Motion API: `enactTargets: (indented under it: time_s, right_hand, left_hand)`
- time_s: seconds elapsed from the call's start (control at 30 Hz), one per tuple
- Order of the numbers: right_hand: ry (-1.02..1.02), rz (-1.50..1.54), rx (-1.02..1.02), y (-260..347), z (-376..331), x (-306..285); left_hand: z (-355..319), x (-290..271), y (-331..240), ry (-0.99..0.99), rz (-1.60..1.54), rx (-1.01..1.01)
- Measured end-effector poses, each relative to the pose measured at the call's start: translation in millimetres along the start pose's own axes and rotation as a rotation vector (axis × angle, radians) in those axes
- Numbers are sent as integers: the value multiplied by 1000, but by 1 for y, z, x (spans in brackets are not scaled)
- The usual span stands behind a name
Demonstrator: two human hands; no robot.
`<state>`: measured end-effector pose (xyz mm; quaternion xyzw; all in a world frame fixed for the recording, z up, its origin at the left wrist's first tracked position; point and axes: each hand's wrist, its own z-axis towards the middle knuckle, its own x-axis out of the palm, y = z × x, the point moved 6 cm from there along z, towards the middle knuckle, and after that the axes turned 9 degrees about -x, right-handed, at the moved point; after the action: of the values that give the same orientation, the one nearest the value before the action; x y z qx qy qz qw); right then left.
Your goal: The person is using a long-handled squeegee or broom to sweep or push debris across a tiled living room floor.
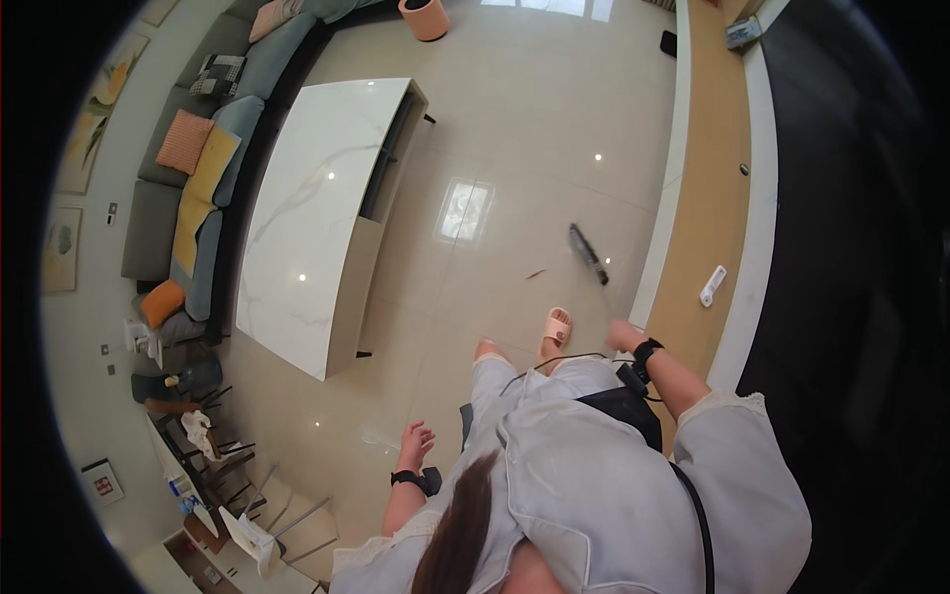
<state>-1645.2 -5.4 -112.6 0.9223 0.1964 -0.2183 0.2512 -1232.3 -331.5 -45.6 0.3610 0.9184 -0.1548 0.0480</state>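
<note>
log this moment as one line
right hand: gripping dark brush by thin handle | left hand: open, empty | floor: thin reddish scrap left of brush

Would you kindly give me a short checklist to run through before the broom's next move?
1. Right hand on the broom: ok, it appears closed around the faint handle.
2. Broom head flat on the floor: cannot tell, it is blurred.
3. Reddish-brown scrap in view: ok, lying left of the broom head, apart from it.
4. Left hand free: ok, nothing visible in it.
5. Pink slipper clear of the broom head: ok, a gap shows.
6. Black cable tucked away: not ok, it loops across the shorts.
</note>
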Motion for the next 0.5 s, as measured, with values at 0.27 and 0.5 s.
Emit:
enactTargets:
  time_s: [0.27,0.5]
  right_hand:
    - [-63,73,-202,142,-18,-18]
    - [65,-271,-556,198,14,56]
  left_hand:
    - [16,1,-25,44,134,42]
    - [16,-53,-30,-4,63,160]
